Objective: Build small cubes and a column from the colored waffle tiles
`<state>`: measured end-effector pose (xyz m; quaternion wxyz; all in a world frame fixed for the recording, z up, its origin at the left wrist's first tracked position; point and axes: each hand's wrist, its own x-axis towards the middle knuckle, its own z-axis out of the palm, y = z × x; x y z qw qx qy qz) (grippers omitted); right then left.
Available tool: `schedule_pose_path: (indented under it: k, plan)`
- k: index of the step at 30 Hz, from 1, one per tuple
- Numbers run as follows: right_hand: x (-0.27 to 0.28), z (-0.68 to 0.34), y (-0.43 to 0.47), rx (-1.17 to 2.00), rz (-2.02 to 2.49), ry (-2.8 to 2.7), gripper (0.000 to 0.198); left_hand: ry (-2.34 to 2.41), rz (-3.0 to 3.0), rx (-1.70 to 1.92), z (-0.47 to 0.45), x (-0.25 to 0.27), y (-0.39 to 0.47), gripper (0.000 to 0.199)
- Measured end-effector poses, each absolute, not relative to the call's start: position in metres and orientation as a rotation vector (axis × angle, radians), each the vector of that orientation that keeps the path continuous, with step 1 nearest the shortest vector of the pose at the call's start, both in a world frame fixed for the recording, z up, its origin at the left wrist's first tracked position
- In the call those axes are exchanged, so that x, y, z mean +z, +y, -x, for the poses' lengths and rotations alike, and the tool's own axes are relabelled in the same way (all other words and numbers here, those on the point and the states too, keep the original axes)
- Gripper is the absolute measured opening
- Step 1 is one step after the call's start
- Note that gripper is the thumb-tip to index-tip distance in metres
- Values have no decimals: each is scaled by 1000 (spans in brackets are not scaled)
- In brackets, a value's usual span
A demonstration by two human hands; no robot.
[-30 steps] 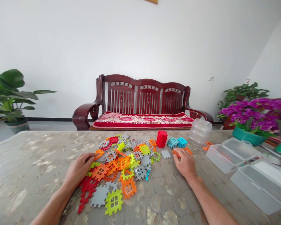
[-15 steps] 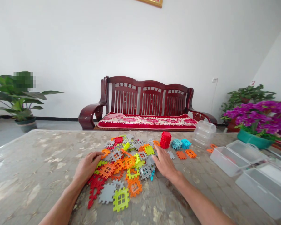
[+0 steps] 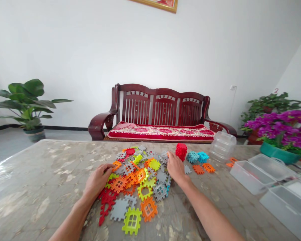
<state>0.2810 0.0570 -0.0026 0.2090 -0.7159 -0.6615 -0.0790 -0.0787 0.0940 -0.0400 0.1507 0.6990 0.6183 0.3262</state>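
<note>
A heap of toothed plastic building tiles in grey, orange, yellow-green and red lies between my hands. My left hand (image 3: 98,179) rests against its left side, thumb and fingers slightly apart, fingertips at an orange tile (image 3: 116,165). At the heap's right side, my right hand (image 3: 177,169) has its fingers closed on a small orange tile (image 3: 168,154), mostly hidden by the hand. A plain yellow-green tile (image 3: 155,164) and a grey window tile (image 3: 160,191) lie left of that hand. Just behind it stands a red stack of tiles (image 3: 181,152).
Right of the red stack sit blue tile stacks (image 3: 192,157) and two orange tiles (image 3: 198,169). Farther right are a clear plastic container (image 3: 223,146), open translucent boxes (image 3: 253,177) and a teal flower pot (image 3: 279,153). Behind the table (image 3: 62,180) stands a wooden bench (image 3: 163,107).
My right hand's fingers have gone from stretched out to curled, closing at the orange tile. My left hand stays at the heap's left side. The whole view has shifted slightly.
</note>
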Motion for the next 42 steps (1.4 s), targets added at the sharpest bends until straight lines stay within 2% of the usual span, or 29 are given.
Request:
schedule_pose_path:
  k: [5, 15, 31, 34, 42]
  plan:
    - [2, -281, 62, -271, 2212, -1920, 46, 1780, -2007, 935, 79, -39, 95, 37]
    - [3, -279, 45, -184, 2088, -1912, 43, 1767, -2002, 949, 79, -40, 95, 36]
    - [13, -281, 60, -124, 2358, -1785, 31, 1760, -1997, 936, 80, -43, 97, 37]
    - [14, -282, 57, -167, 2311, -1793, 29, 1759, -1986, 925, 80, -43, 97, 38]
    - [4, -318, 10, -355, 1901, -1814, 43, 1783, -2016, 870, 80, -37, 96, 41]
